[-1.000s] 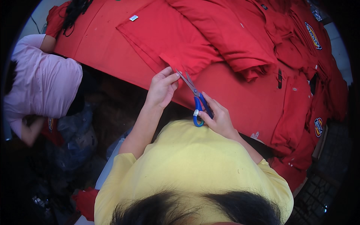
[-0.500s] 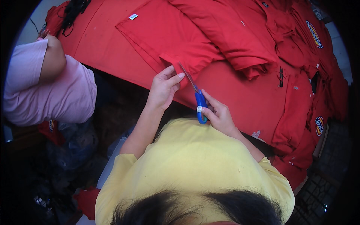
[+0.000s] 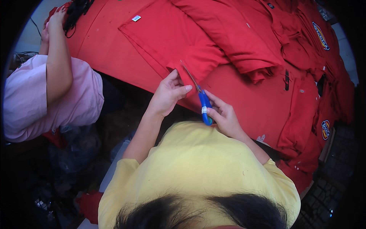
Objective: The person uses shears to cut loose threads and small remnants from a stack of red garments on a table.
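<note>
In my right hand (image 3: 225,117) is a pair of scissors (image 3: 204,102) with blue handles, its blades slanting up and to the left. The blades look nearly together, and their tips lie beside the cloth edge at my left hand. My left hand (image 3: 167,94) holds the near edge of a red garment (image 3: 167,42), with the fingers partly behind the cloth and the thumb in front. The rest of that garment lies on the red-covered table, a small white tag near its far left corner.
More red garments (image 3: 236,34) are heaped along the far and right parts of the table (image 3: 236,99). A small black tool (image 3: 286,79) lies at the right. To my left a co-worker in a pink shirt (image 3: 76,91) handles red cloth beside black cords (image 3: 74,15).
The co-worker's arm has stretched forward to the red cloth at the far left. My thumb has moved slightly down and right; the scissors have barely shifted.
</note>
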Demonstrator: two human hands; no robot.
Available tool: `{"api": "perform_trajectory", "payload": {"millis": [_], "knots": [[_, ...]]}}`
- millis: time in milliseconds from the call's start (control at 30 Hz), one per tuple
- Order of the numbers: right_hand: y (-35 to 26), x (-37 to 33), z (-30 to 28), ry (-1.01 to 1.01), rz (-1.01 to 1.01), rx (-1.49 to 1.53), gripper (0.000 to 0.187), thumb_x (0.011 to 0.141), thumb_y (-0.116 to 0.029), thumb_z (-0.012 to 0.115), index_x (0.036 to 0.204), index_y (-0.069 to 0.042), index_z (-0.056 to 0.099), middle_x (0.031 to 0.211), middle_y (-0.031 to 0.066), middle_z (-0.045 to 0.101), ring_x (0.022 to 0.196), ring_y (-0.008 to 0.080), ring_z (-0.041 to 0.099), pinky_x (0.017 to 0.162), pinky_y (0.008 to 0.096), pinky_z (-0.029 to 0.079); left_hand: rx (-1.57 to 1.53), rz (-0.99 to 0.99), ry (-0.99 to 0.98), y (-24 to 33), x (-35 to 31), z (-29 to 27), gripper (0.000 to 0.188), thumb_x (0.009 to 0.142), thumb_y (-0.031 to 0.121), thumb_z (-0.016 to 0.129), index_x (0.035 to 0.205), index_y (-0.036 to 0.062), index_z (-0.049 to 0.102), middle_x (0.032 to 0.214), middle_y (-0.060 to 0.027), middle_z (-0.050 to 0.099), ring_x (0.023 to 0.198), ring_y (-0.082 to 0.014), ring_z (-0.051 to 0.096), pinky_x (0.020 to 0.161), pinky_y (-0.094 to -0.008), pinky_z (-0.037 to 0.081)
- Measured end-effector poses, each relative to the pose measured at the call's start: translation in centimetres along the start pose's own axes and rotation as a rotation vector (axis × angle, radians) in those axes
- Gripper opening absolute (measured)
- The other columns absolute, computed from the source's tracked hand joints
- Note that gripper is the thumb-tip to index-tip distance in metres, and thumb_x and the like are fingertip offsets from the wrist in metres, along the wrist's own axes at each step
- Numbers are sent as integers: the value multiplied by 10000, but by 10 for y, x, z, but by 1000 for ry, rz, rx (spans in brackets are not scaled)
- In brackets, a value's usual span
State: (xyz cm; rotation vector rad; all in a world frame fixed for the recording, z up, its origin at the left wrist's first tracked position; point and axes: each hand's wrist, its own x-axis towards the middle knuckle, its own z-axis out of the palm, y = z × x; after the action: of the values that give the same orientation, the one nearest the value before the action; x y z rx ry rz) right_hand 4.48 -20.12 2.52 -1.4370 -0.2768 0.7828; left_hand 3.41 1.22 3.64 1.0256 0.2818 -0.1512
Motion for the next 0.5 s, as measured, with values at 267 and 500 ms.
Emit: {"api": "perform_trajectory", "payload": {"millis": [267, 500], "knots": [[8, 3, -7, 5, -57, -219, 539, 886, -176, 586, 1363, -9, 400, 934, 90, 590, 857, 141, 579, 809, 273, 462, -150, 195, 168, 5, 9, 6, 356, 863, -2, 567, 1215, -20, 518, 1024, -46, 611, 800, -58, 538, 644, -189, 409], [-8, 5, -6, -30, -95, -381, 582, 869, -211, 618, 1358, 8, 392, 970, 134, 602, 922, 175, 595, 844, 290, 447, 21, 185, 197, 4, 3, 7, 350, 840, -26, 583, 1187, -13, 539, 978, -27, 620, 754, -39, 532, 625, -184, 411]]}}
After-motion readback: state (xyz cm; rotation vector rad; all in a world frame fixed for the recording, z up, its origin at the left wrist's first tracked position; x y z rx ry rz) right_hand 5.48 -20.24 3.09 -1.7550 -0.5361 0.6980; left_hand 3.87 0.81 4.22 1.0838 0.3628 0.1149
